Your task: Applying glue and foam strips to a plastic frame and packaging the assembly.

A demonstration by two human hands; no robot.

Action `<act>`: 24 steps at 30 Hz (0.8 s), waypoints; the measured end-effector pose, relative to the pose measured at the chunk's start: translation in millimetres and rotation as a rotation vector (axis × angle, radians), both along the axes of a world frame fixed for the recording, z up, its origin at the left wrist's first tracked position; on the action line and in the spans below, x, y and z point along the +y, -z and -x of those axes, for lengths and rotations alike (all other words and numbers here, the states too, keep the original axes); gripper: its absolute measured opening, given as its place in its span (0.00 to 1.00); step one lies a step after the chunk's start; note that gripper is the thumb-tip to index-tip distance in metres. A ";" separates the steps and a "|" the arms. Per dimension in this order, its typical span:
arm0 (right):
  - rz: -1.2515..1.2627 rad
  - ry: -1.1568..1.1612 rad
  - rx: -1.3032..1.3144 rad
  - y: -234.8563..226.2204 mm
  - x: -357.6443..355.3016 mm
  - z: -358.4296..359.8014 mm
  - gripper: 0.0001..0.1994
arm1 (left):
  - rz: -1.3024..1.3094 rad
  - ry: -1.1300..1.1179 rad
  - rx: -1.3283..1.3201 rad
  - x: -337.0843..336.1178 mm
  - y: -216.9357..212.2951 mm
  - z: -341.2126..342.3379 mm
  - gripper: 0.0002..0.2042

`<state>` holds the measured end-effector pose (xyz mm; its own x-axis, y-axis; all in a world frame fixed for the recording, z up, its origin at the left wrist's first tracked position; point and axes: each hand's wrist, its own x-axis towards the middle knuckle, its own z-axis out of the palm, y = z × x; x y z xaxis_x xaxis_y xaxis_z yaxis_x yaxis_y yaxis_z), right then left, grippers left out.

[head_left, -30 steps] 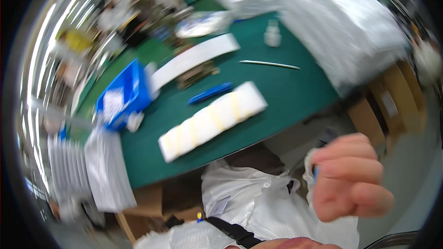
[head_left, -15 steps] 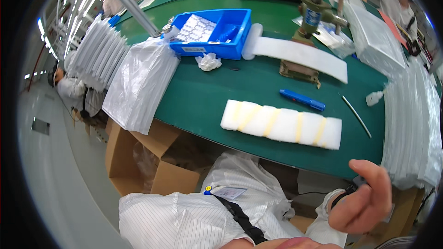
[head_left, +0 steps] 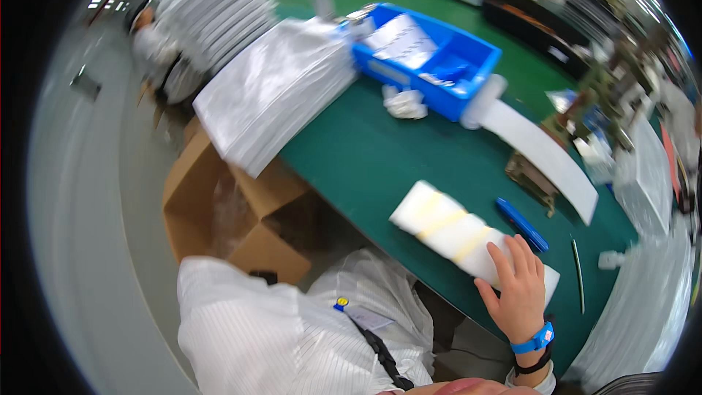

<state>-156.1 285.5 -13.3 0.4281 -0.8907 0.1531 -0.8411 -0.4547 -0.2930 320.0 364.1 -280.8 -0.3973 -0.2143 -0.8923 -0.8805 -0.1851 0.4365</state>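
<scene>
My right hand, with a blue band and a black band at the wrist, reaches over the right end of a white foam strip. Its fingers are stretched out and slightly apart, over or against the strip; firm contact is hard to judge. Pale yellow tape crosses the strip in slanted bands. Just beyond the fingers lies a blue marker pen, and a thin pale stick is to its right. My left hand is out of view; only the white striped sleeve shows.
A blue divided bin with label sheets stands at the back, near crumpled white paper. A green press has a long white strip before it. Stacked plastic bags lie left; an open cardboard box sits below.
My right hand has moved forward and left from the table's near edge onto the foam strip, its fingers now stretched. The whole view has turned and shifted left.
</scene>
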 end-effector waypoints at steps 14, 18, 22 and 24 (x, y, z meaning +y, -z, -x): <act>0.137 -0.042 0.247 35.6 -17.1 2.2 0.33 | 0.346 -0.565 -0.131 28.3 22.2 33.1 0.17; 0.181 -0.043 0.271 41.0 -16.1 6.0 0.33 | 0.479 -0.736 -0.130 18.5 10.4 42.7 0.16; 0.199 -0.034 0.285 42.7 -15.8 4.9 0.33 | 0.689 -0.964 0.109 -9.0 -12.8 48.3 0.13; 0.205 -0.037 0.278 42.3 -16.3 4.1 0.33 | 0.756 -1.132 0.261 -23.6 -22.1 50.0 0.12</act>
